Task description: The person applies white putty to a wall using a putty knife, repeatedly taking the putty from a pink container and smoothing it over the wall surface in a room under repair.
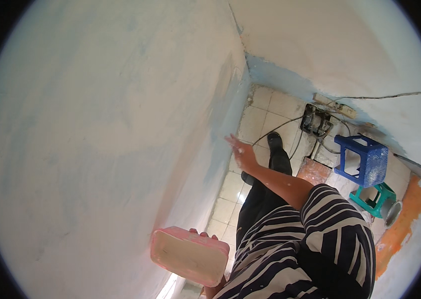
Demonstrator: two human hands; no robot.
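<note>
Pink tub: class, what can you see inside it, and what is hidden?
Inside the pink tub, a pale cream paste spreads from wall to wall. The bottom is covered, so it cannot be seen.

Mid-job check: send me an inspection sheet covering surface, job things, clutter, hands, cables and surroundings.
Surface: left wall whitish, with faint blue patches.
Job things: pink container holding cream-coloured material.
Clutter: blue stool, green stool, dark object on the tiled floor.
Hands: left hand holds the pink container; right hand raised, whitish smears, nothing seen in it.
Cables: dark cable across the floor; wall cable above.
Surroundings: blue band low on the adjoining wall.
</note>
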